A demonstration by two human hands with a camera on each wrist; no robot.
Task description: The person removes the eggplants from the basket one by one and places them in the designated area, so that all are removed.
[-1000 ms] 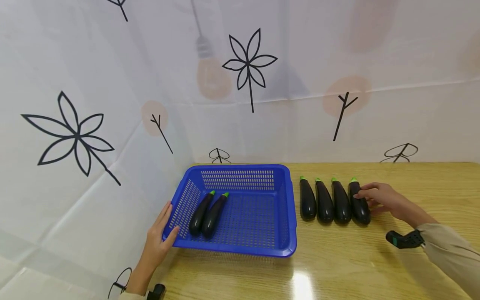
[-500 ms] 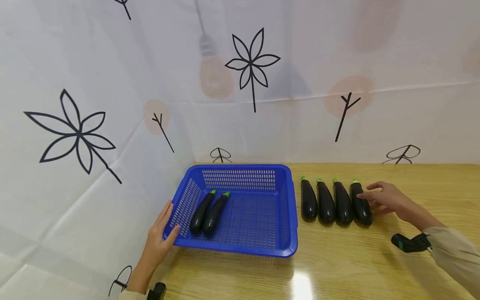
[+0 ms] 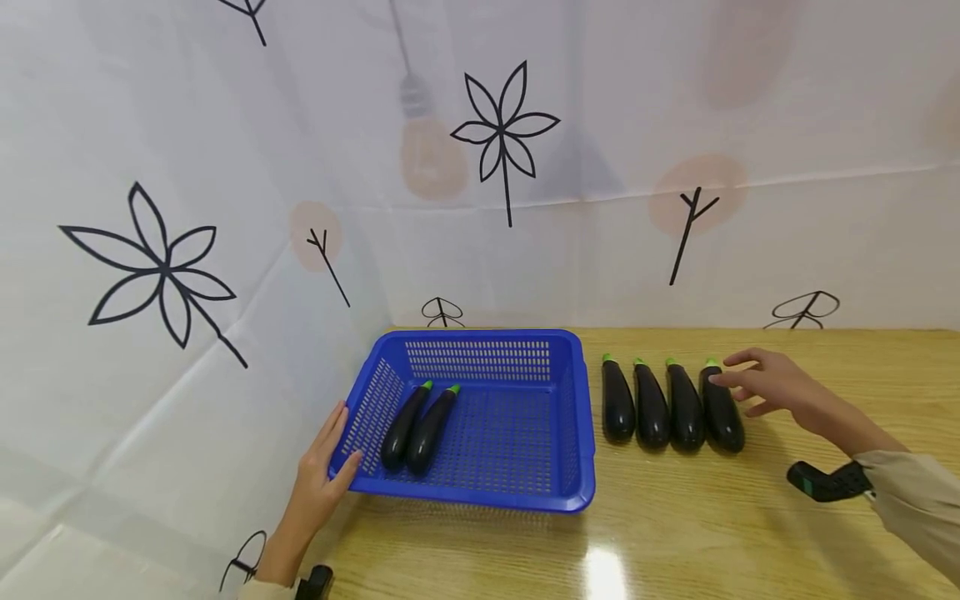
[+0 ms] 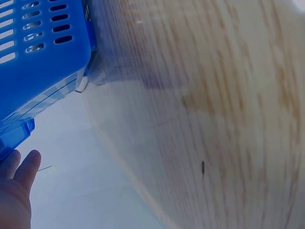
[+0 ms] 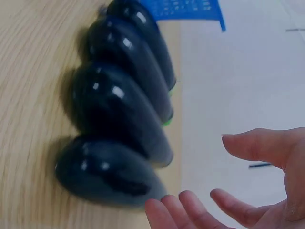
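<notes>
Two dark eggplants [image 3: 432, 429] with green stem ends lie side by side in the left part of a blue plastic basket [image 3: 525, 501]. My left hand [image 3: 311, 481] rests against the basket's near left corner, fingers straight along the outer side and thumb at the rim. To the right of the basket, several more eggplants [image 3: 651, 406] lie in a row. Over the upper part of the rightmost eggplant [image 3: 722, 417] is my right hand [image 3: 780, 387], its fingers spread and holding nothing. In the right wrist view the thumb is well apart from the fingers, and the fingertips [image 5: 155, 207] are close to that eggplant.
The basket and the row stand on a wooden table [image 3: 675, 517]. A white patterned cloth [image 3: 592, 250] hangs behind the table and along its left side. The basket's right wall is near the leftmost eggplant of the row.
My right hand has risen slightly off the rightmost eggplant and its fingers have spread wider. The eggplants keep their places. My left hand stays at the basket.
</notes>
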